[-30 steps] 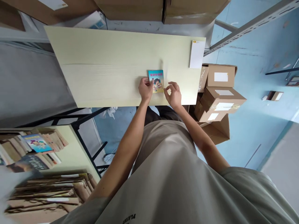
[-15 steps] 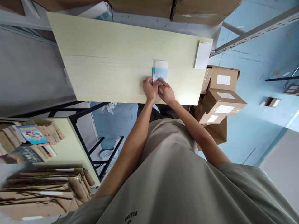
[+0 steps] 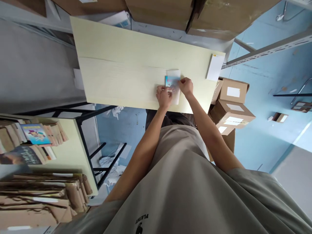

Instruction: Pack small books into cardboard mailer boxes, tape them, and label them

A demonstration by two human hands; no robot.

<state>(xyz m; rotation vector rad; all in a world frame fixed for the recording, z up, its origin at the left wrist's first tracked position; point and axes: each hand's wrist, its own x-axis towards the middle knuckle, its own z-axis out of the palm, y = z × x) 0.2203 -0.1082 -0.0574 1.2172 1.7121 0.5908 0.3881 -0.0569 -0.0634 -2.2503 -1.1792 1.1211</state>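
A small light-blue and pink booklet lies on the pale yellow tabletop, near its front edge. A thin whitish sheet lies under it and shows above and below the cover. At the booklet's lower left corner, my left hand is closed, its bent fingers gripping the edge and covering part of the front. My right hand is closed in a pinch at the right edge, where the booklet and sheet meet. Its fingertips seem to hold the sheet's edge, though the contact is small and partly hidden.
A white pad or stack lies at the table's right end. Large cardboard boxes stand behind it, and more labelled boxes are stacked to the right. Lower left, a second table holds books and brown paper-wrapped bundles.
My right hand has moved from the booklet's bottom edge up and out to its right side. My left hand stays at the lower left. The whitish sheet now shows below the booklet.
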